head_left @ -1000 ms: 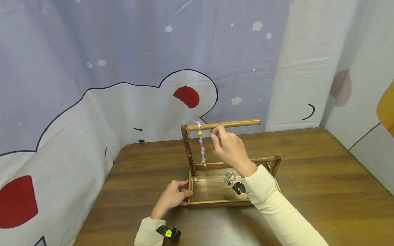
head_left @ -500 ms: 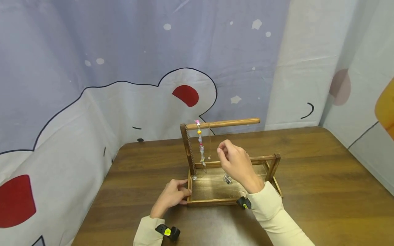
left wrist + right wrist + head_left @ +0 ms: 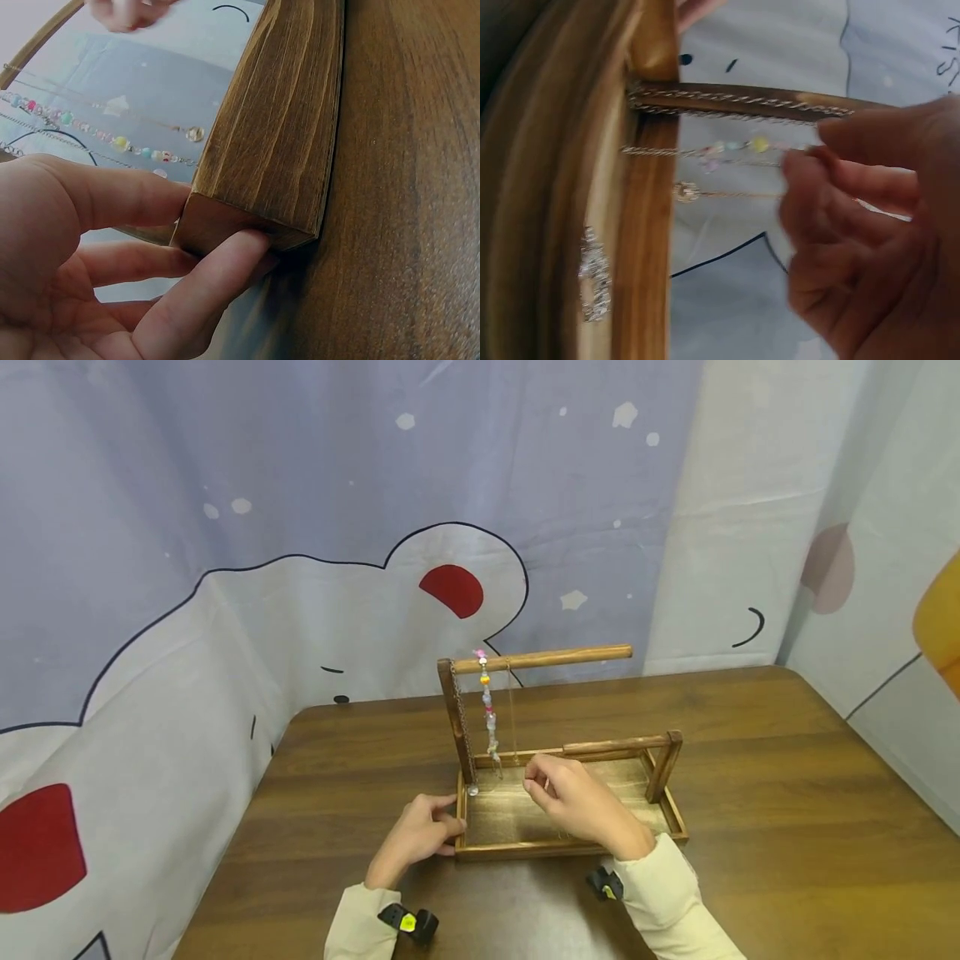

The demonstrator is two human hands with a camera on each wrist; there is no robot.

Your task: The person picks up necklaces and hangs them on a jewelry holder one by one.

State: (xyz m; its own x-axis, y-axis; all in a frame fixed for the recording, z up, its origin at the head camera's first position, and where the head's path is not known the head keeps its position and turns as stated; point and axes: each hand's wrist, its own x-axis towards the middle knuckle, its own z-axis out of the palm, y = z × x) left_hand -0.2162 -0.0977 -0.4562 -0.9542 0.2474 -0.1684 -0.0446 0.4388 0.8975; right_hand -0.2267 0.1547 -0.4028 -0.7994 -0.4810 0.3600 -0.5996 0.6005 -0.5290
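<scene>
My left hand (image 3: 417, 835) grips the left end of a wooden jewelry stand (image 3: 525, 850), with its fingers (image 3: 217, 277) at the tray's corner. Over the tray, my right hand (image 3: 581, 797) is lowered with loosely bent fingers; nothing shows between them. From the stand's upper bar (image 3: 570, 656) hang a beaded strand (image 3: 491, 720), a fine gold necklace (image 3: 513, 714) with a round pendant (image 3: 686, 192), and a silver chain (image 3: 464, 727) by the post. A bunched silver chain (image 3: 595, 279) lies in the tray, hidden behind my right hand in the head view.
A shorter, lower bar (image 3: 617, 745) sticks out from a post (image 3: 664, 768) at the tray's right end. The stand rests on a brown wooden table (image 3: 360, 752). A printed curtain (image 3: 337, 610) hangs behind it.
My right hand has left the gold necklace, which now hangs free from the upper bar, and has moved down over the tray. The left hand has stayed at the tray's end.
</scene>
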